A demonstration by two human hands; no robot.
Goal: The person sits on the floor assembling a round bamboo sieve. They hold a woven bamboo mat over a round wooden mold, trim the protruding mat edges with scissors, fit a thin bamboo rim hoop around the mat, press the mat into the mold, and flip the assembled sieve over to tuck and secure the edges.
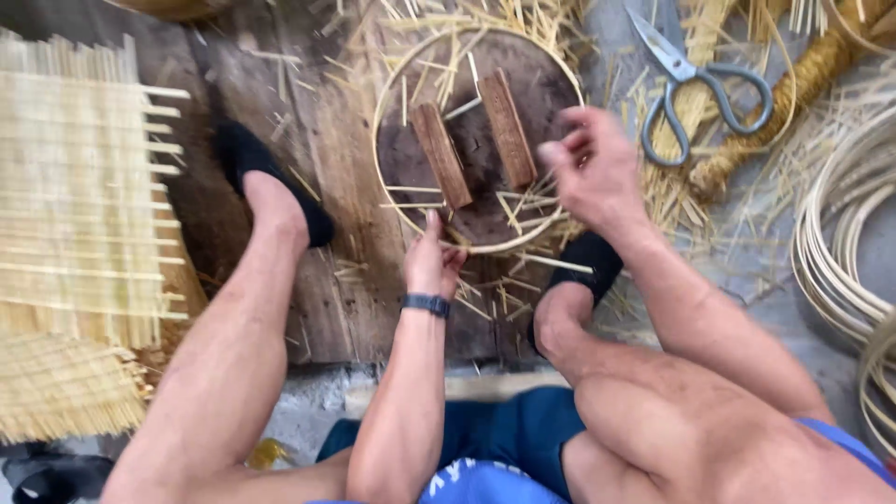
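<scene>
My left hand (432, 261), with a dark band on its wrist, pinches the near rim of a thin bamboo hoop (385, 93) that lies on a round dark wooden block (551, 89). Two brown wooden blocks (441, 154) (507, 129) sit side by side inside the hoop. My right hand (590, 166) hovers blurred over the hoop's right side, its fingers curled; whether it grips the rim or a splint is unclear. Loose bamboo splints (518, 210) are scattered in and around the hoop.
Grey scissors (695, 89) lie at the upper right on straw. A woven bamboo mat (79, 196) fills the left side. Coiled bamboo strips (840, 233) are at the right edge. My feet in black shoes (257, 168) (583, 271) flank the hoop on wooden planks.
</scene>
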